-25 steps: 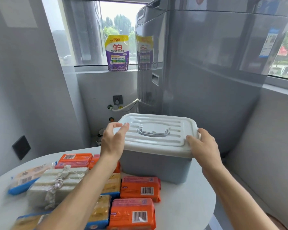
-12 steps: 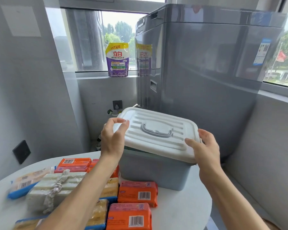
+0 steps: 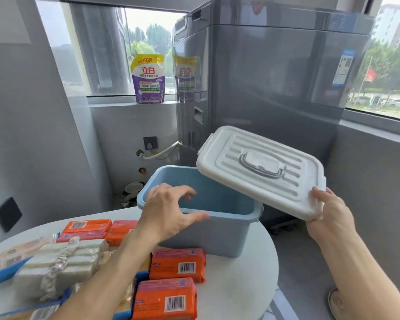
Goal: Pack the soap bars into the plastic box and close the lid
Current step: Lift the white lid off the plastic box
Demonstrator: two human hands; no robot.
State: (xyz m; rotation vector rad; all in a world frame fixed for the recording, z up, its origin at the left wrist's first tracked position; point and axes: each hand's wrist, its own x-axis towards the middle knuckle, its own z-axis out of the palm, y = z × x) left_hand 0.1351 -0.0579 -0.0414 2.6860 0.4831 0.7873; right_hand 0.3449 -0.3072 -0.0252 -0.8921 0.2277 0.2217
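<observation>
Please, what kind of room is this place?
Probably a home laundry corner or balcony. A tall grey washing machine stands by the windows, a laundry detergent pouch sits on the windowsill, and a water hose runs from the wall toward the machine.

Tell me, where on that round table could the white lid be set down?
The table is bare on its right side, between the blue box, the orange soap bars and the table's right rim. The left side is crowded with wrapped soap. The right hand holds the lid out past the table's right edge.
</observation>
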